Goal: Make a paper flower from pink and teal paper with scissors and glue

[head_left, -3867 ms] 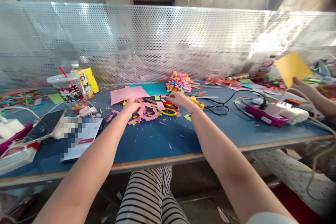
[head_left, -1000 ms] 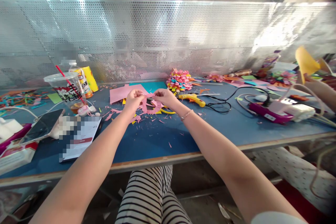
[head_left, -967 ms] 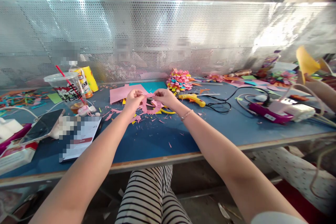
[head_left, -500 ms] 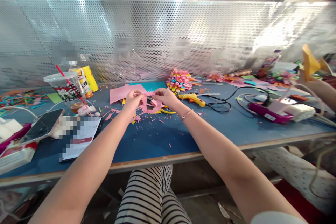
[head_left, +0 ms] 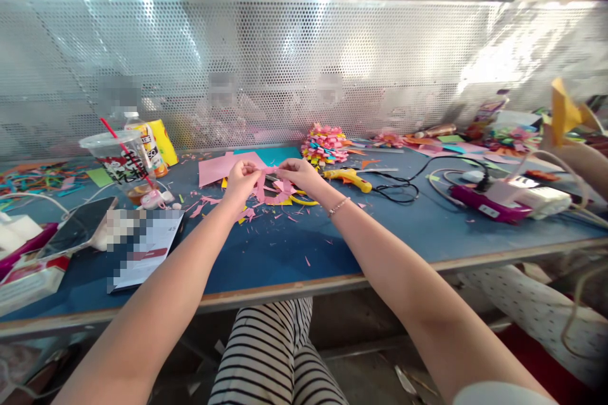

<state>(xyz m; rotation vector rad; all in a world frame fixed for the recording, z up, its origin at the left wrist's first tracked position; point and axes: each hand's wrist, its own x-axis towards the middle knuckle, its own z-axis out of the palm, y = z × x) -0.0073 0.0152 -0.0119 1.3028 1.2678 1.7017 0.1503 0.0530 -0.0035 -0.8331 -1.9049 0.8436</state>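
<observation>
My left hand point(head_left: 242, 181) and my right hand point(head_left: 301, 176) are close together above the blue table, each closed in a pinch on a strip of pink paper point(head_left: 270, 171) stretched between the fingertips. Below them lie pink paper scraps point(head_left: 284, 193) and a pair of scissors with yellow handles point(head_left: 304, 199), partly hidden by paper. A larger pink sheet point(head_left: 213, 169) and a teal sheet point(head_left: 280, 154) lie just behind. Beyond my right hand stands a bundle of pink, yellow and teal paper pieces point(head_left: 325, 144). The yellow glue gun point(head_left: 349, 178) rests to its right.
At left stand a plastic cup with a red straw point(head_left: 116, 161), a bottle point(head_left: 154, 152) and phones point(head_left: 147, 253). A purple power strip point(head_left: 489, 204) with cables lies at right. Further right, another person's hand point(head_left: 560, 152) holds folded yellow paper point(head_left: 565, 114). A perforated metal panel point(head_left: 285, 69) borders the back.
My hands stay nearly in place with the pink strip between them; the fingers shift slightly. The other person's hand and yellow paper move a little.
</observation>
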